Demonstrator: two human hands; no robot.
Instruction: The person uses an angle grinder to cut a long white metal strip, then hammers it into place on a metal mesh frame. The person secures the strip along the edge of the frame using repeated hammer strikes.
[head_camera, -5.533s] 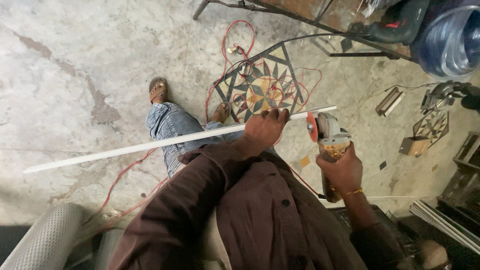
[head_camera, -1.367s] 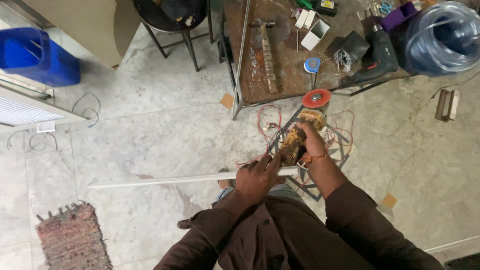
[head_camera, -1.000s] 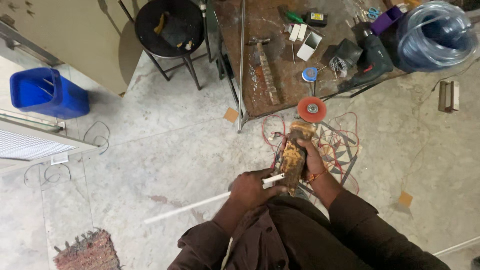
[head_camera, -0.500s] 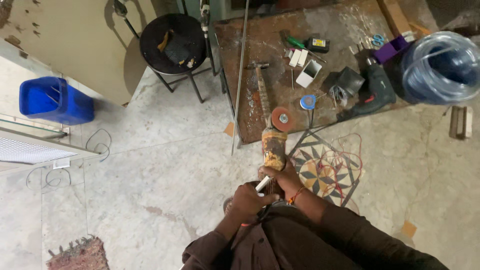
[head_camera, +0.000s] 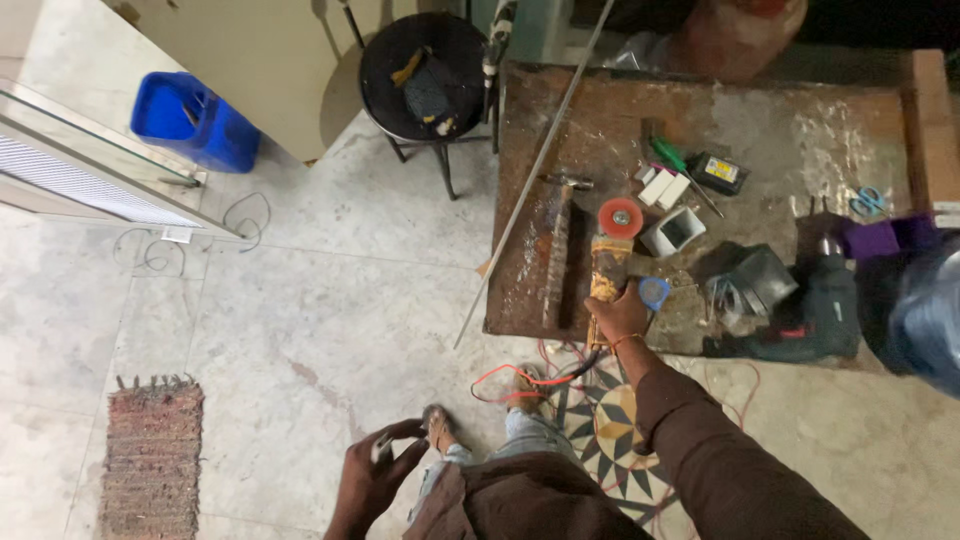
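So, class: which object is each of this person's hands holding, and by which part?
The right hand grips the angle grinder by its body, resting it on the workbench. The left hand pinches a small pale object; which part is unclear.

The left hand (head_camera: 375, 478) curled round something small — too hidden to name. The right hand (head_camera: 618, 312) covered the grinder (head_camera: 607, 262) handle. The bottle (head_camera: 925, 305) was cut off at the edge, and the stool's (head_camera: 425, 65) contents stayed indistinct.

Hammer (head_camera: 556, 262) just left of the grip on the grinder (head_camera: 607, 262), white boxes (head_camera: 665, 188) and drill (head_camera: 800, 315) crowding its right, bare floor (head_camera: 330, 330) behind.
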